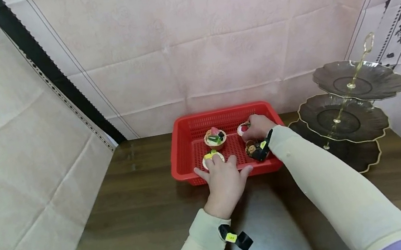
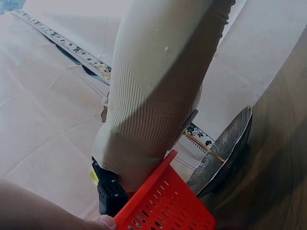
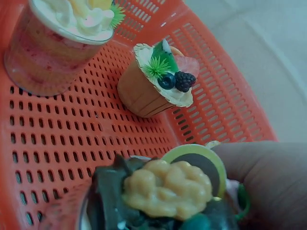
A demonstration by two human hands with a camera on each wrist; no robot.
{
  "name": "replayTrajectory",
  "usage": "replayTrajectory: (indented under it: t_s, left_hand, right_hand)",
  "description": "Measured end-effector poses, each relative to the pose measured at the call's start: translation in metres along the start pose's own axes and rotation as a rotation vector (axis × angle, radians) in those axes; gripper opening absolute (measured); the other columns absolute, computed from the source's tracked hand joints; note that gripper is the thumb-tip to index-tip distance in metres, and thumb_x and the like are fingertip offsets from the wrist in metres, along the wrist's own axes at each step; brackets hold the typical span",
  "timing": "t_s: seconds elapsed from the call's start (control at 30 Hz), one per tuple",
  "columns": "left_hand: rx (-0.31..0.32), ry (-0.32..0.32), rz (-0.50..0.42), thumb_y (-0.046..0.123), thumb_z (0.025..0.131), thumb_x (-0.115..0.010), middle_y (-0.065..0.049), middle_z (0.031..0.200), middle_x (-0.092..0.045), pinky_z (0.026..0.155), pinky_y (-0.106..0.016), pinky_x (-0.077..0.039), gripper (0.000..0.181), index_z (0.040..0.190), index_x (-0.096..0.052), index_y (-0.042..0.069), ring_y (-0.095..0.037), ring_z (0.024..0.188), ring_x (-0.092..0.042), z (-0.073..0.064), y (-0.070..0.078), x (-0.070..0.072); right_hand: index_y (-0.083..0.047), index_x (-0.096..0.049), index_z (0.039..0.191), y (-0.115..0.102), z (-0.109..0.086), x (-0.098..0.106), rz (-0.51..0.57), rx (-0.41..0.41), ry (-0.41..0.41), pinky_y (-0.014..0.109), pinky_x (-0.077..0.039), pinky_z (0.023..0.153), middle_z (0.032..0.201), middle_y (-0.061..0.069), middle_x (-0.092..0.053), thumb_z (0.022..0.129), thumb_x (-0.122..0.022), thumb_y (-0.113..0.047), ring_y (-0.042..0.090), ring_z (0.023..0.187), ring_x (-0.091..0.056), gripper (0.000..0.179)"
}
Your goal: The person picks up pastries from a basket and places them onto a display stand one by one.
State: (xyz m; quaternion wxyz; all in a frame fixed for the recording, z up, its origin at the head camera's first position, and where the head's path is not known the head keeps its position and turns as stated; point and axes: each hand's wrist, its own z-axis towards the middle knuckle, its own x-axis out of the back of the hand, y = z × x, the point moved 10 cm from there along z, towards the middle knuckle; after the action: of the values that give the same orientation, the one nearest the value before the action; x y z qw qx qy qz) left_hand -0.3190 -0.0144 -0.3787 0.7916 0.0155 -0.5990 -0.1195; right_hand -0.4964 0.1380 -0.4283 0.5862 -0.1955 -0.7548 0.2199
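A red plastic basket [image 1: 218,114] holds several small dessert cups. At its back right, my right hand [image 1: 258,127] grips a white-topped dessert cup [image 1: 242,128] with a red piece on it; the fingers hide most of this cup. Just in front of that hand is a dark chocolate dessert [image 3: 165,191] with a walnut-like topping. My left hand [image 1: 225,185] reaches over the front rim with fingers spread, fingertips right at a clear layered cup [image 3: 57,62] with cream and yellow fruit. Behind it stands a brown paper-cup cupcake [image 3: 144,96] topped with berries and a green leaf.
A three-tier dark plate stand [image 1: 345,111] with gold rims and a gold handle [image 1: 368,43] stands right of the basket, close to my right forearm. The brown wooden table [image 1: 133,224] meets pale cloth walls [image 1: 214,65] at the back and sides.
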Motion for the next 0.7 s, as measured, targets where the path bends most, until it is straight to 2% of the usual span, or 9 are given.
replayTrajectory:
  t_s: [0.13, 0.27, 0.4, 0.7]
  left_hand:
    - [0.000, -0.017, -0.018, 0.063, 0.088, -0.066, -0.020, 0.115, -0.061, 0.095, -0.083, -0.030, 0.057, 0.120, -0.072, 0.017, -0.042, 0.115, -0.051, 0.001, 0.000, -0.001]
    - [-0.002, -0.029, -0.026, 0.062, 0.088, -0.066, -0.020, 0.115, -0.061, 0.096, -0.084, -0.029, 0.056, 0.121, -0.072, 0.018, -0.043, 0.116, -0.052, 0.001, 0.001, -0.001]
    - [-0.003, -0.023, -0.026, 0.062, 0.088, -0.066, -0.021, 0.115, -0.061, 0.096, -0.084, -0.028, 0.054, 0.119, -0.072, 0.017, -0.043, 0.116, -0.051, 0.001, 0.001, 0.000]
    - [0.010, -0.037, -0.032, 0.062, 0.089, -0.066, -0.021, 0.118, -0.060, 0.097, -0.084, -0.026, 0.056, 0.121, -0.071, 0.016, -0.044, 0.118, -0.050, 0.000, -0.001, -0.004]
  right_hand:
    - [-0.005, -0.056, 0.113, -0.004, -0.008, 0.010, 0.000, 0.002, 0.037, 0.038, -0.048, 0.078, 0.103, 0.016, -0.062, 0.075, -0.079, -0.027, 0.031, 0.092, -0.057, 0.049]
    - [-0.003, -0.052, 0.123, -0.012, -0.015, 0.022, 0.004, 0.022, 0.091, 0.040, -0.050, 0.085, 0.111, 0.016, -0.062, 0.081, -0.071, -0.035, 0.031, 0.096, -0.057, 0.056]
    - [0.000, -0.052, 0.127, -0.023, -0.024, 0.036, -0.018, 0.078, 0.169, 0.041, -0.052, 0.087, 0.112, 0.015, -0.064, 0.084, -0.068, -0.043, 0.028, 0.095, -0.060, 0.062]
    - [-0.014, -0.055, 0.134, -0.032, -0.046, 0.064, 0.104, 0.215, 0.310, 0.045, -0.053, 0.089, 0.115, 0.009, -0.063, 0.083, -0.075, -0.045, 0.027, 0.100, -0.060, 0.064]
